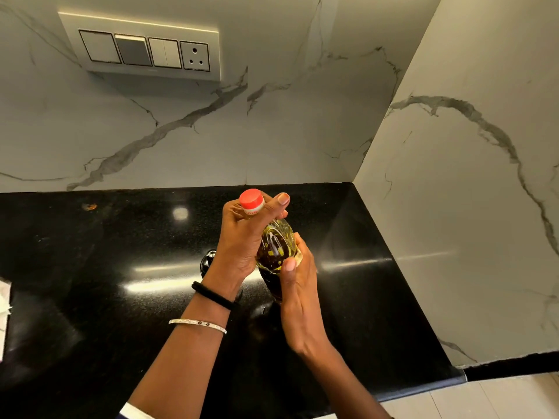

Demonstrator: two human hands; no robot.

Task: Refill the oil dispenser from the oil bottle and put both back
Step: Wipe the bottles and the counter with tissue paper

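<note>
Head view looks down on the black counter [90, 267], and by my judgement the refill is either about to begin or just finished; I cannot tell which. The red cap [251, 199] sits on the oil bottle [276, 246], so no oil is pouring now, and neither vessel is put away yet.

At the counter's left edge lies a bit of white cloth or paper [4, 309]. Towards the middle, a small dark object with a shiny top peeks out from behind my left wrist. I take it for the oil dispenser [208, 261], standing on the counter, but it is mostly hidden and I cannot see its level.

My left hand [242, 237] curls round the bottle's neck, fingers and thumb wrapping the cap. Below it the bottle shows yellow oil through clear plastic. My right hand [299, 288] clasps the body from the right side. Whether the base touches the counter, I cannot tell.
</note>
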